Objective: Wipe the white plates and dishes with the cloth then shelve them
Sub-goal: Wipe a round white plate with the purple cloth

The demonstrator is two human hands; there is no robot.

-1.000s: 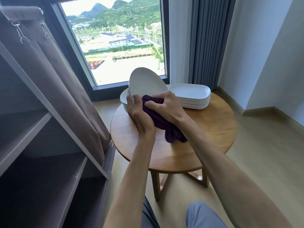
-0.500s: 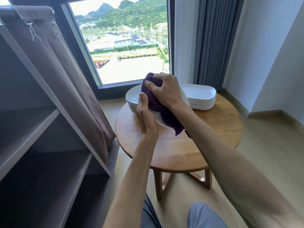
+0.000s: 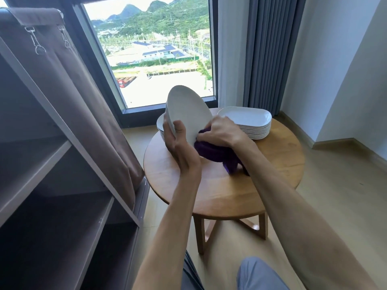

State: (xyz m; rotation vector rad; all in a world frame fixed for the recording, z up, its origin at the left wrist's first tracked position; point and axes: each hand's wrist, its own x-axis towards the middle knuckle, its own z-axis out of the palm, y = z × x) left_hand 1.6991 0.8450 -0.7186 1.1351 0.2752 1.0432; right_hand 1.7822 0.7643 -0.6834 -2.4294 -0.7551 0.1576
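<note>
My left hand (image 3: 178, 143) grips the lower rim of a white round plate (image 3: 188, 110), holding it tilted up on edge above the round wooden table (image 3: 219, 191). My right hand (image 3: 222, 131) presses a dark purple cloth (image 3: 215, 153) against the plate's lower right face. Behind the held plate, a stack of round white plates (image 3: 160, 127) is mostly hidden. To the right stands a stack of white oblong dishes (image 3: 247, 120).
An open grey shelf unit (image 3: 48, 185) with bare shelves fills the left side, its brown fabric cover (image 3: 79, 97) rolled up and hanging. A window and grey curtain (image 3: 266, 51) stand behind the table. My knees (image 3: 257, 275) are below.
The cloth hand has swept down from the plate's top to its lower right edge, uncovering most of the plate's face. The left hand keeps its grip.
</note>
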